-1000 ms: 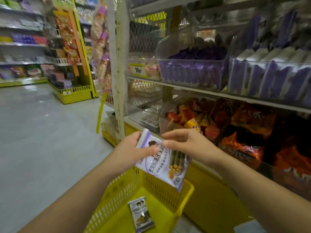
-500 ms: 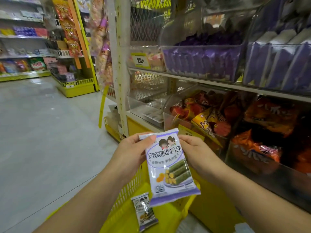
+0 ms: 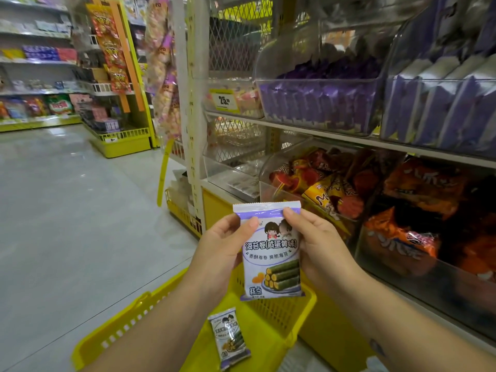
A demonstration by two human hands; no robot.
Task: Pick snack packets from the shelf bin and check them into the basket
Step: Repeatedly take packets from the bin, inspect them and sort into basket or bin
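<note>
A white-and-purple snack packet [image 3: 271,253] with seaweed rolls printed on it stands upright, face toward me, above the yellow basket [image 3: 300,312]. My left hand [image 3: 222,251] grips its left edge with the thumb on the front. My right hand [image 3: 316,245] holds its right edge, fingers curled round it. A second, same-looking packet [image 3: 230,336] lies flat on the basket floor. The clear shelf bin [image 3: 319,103] of purple packets sits on the upper shelf to the right.
Clear bins of orange and red snack bags [image 3: 335,189] fill the lower shelf at right. A white shelf post [image 3: 193,103] with hanging snack strips stands ahead. Grey aisle floor [image 3: 67,210] opens to the left, with more yellow-based shelves [image 3: 120,140] beyond.
The packet has been turned from tilted and face-down-ish to upright with its front facing me and raised slightly; both hands shifted to its upper side edges.
</note>
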